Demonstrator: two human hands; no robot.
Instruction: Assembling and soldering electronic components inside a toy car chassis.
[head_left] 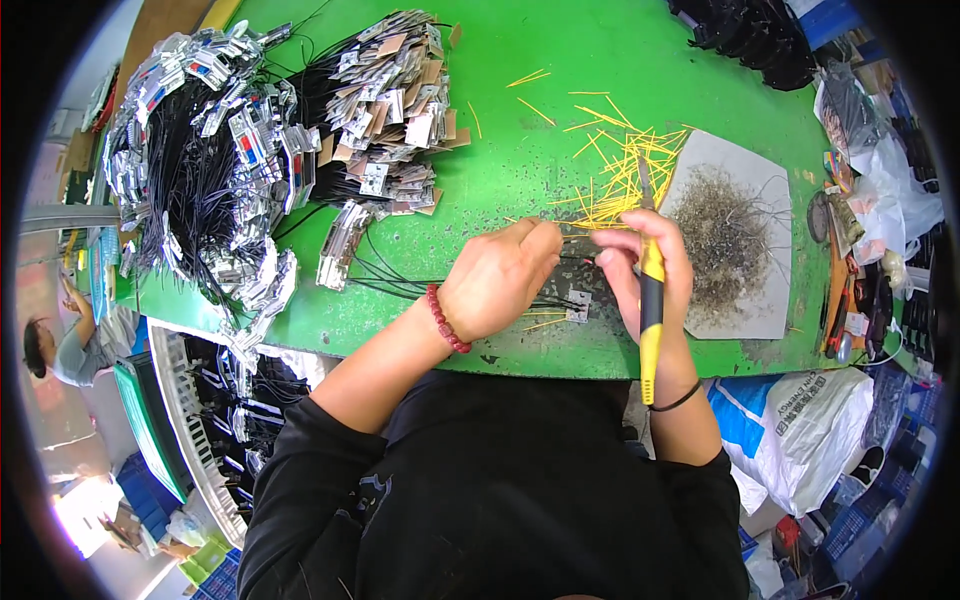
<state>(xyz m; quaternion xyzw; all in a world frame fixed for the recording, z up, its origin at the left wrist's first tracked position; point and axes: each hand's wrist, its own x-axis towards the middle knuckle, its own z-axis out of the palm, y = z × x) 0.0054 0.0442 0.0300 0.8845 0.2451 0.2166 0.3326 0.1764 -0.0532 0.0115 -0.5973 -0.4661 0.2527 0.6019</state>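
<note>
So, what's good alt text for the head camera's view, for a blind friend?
A person's right hand holds a yellow-and-black tool close to their left hand, which is over thin black wires on a green table. Thin yellow strips lie beyond, tagged black cables at left, a grey board at right.

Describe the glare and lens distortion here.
Head view: a blown-out white patch glares at lower left; still in the head view, the green table's near edge bows, and black vignetting rounds off the corners.
</note>
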